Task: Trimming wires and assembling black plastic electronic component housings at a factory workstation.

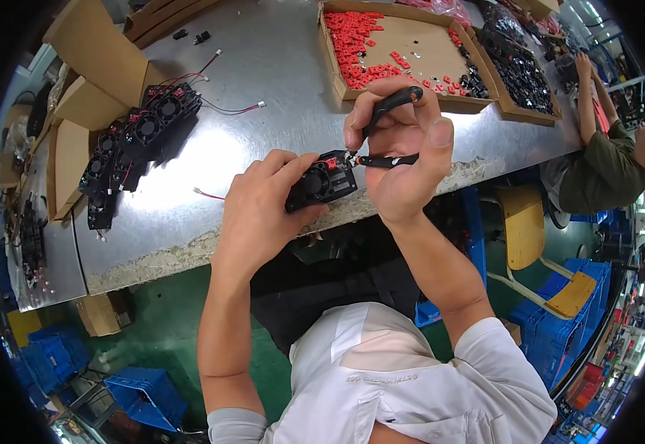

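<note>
My left hand [259,196] is closed on a black fan unit [319,183] near the front edge of the metal table, steadying it from the left. A small red piece [330,163] sits on the unit's upper side. In my right hand [415,159] is a pair of pliers [383,111] with black handles and a little orange, the handles spread apart. Its jaws point left and meet the unit's upper right corner; whether they grip anything there is too small to tell. A thin red wire [209,194] with a white plug shows left of my left hand.
More fan units [147,126] with wires lie at the left beside a cardboard box [71,159]. A cardboard tray [416,33] holds red pieces; another tray [515,74] holds black parts. At the far right, a person [607,166] works near a yellow chair [522,226].
</note>
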A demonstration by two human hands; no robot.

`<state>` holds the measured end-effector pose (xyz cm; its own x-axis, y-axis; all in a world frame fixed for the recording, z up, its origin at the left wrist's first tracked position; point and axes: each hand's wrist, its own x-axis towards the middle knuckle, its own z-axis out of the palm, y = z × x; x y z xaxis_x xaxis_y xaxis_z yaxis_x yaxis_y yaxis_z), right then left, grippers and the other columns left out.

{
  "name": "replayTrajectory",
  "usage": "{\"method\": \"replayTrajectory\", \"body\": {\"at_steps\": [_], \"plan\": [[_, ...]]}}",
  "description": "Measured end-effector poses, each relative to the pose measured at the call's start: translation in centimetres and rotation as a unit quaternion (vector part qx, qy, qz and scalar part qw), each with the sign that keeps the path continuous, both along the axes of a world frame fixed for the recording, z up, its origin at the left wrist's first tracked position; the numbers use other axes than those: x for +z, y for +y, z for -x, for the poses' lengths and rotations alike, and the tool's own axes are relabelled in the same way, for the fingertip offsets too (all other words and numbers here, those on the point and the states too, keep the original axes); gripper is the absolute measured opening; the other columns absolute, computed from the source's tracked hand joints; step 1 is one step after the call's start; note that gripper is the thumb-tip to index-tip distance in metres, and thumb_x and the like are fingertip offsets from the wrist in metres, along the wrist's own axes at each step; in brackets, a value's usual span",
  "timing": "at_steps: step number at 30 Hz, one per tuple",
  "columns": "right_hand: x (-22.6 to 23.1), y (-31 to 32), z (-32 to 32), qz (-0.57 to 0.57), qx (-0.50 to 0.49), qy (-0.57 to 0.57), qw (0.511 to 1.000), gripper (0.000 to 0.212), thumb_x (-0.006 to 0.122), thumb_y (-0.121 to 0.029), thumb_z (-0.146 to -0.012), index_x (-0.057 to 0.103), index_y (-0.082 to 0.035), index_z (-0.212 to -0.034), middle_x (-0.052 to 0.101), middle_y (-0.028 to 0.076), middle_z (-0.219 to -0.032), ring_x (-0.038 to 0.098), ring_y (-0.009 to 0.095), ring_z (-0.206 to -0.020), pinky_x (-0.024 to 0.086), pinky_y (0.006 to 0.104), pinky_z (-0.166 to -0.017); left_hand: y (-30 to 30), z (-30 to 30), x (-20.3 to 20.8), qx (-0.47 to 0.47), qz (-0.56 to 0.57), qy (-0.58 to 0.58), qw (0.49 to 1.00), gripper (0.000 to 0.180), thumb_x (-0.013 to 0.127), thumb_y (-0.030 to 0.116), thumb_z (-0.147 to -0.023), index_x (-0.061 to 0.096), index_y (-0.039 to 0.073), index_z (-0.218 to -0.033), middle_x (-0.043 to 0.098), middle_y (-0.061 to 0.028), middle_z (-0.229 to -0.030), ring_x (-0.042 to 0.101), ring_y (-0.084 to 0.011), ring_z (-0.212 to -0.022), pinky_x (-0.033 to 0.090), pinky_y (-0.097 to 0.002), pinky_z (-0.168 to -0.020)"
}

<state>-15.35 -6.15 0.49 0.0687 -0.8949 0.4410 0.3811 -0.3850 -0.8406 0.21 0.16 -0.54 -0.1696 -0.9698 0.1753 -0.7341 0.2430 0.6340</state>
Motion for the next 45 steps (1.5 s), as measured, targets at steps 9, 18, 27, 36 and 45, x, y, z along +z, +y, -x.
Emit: {"method": "replayTrajectory", "body": {"at_steps": [9, 18, 27, 36, 45], "plan": [[-0.4, -0.1, -0.2, -0.007, 0.002, -0.018, 1.0, 0.063, 0.035, -0.062, -0.089, 0.047, -0.001, -0.094, 0.05, 0.013, -0.072, 0.045, 0.019, -0.055, 0.039, 0.0304, -0.051, -0.3, -0.1, 0.0, -0.019, 0.014, -0.016, 1.0, 0.06, 0.081, 0.009, -0.059, 0.061, 0.007, -0.116, 0.061, -0.0103, -0.101, 0.06, -0.0297, -0.089, 0.049, -0.0365, -0.076], [0.1, 1.3, -0.1, 0.002, 0.02, 0.0, 1.0, 0.066, 0.038, -0.066, -0.087, 0.047, 0.0, -0.095, 0.048, 0.014, -0.073, 0.045, 0.02, -0.059, 0.039, 0.0309, -0.052, -0.2, -1.1, -0.2, -0.032, 0.003, 0.011, 0.999, 0.06, 0.083, 0.011, -0.058, 0.061, 0.003, -0.114, 0.063, -0.0124, -0.102, 0.061, -0.0305, -0.09, 0.05, -0.0352, -0.079], [0.3, 0.9, 0.4, -0.009, 0.046, 0.015, 0.999, 0.067, 0.037, -0.067, -0.087, 0.047, -0.001, -0.095, 0.046, 0.014, -0.074, 0.043, 0.02, -0.061, 0.039, 0.0321, -0.054, -0.5, -0.9, -0.2, -0.027, -0.002, 0.013, 1.0, 0.06, 0.082, 0.012, -0.058, 0.061, 0.004, -0.114, 0.062, -0.0121, -0.101, 0.061, -0.0299, -0.09, 0.049, -0.0358, -0.078], [0.1, -0.8, 2.1, 0.143, 0.235, 0.066, 0.959, 0.059, 0.043, -0.06, -0.091, 0.052, -0.002, -0.087, 0.051, 0.012, -0.067, 0.046, 0.022, -0.054, 0.042, 0.0356, -0.054, -3.1, -2.8, -0.4, -0.076, -0.022, 0.019, 0.997, 0.056, 0.081, 0.021, -0.061, 0.062, 0.004, -0.11, 0.062, -0.0112, -0.1, 0.059, -0.0325, -0.092, 0.047, -0.0399, -0.079], [0.9, -3.9, -0.6, 0.246, 0.507, 0.0, 0.826, 0.042, 0.055, -0.033, -0.084, 0.061, 0.008, -0.078, 0.055, 0.015, -0.066, 0.053, 0.026, -0.048, 0.043, 0.0329, -0.042, -10.8, -6.1, -0.4, -0.399, -0.045, 0.0, 0.916, 0.057, 0.081, 0.023, -0.059, 0.064, 0.005, -0.111, 0.064, -0.0111, -0.105, 0.059, -0.032, -0.096, 0.046, -0.0403, -0.08]]}}
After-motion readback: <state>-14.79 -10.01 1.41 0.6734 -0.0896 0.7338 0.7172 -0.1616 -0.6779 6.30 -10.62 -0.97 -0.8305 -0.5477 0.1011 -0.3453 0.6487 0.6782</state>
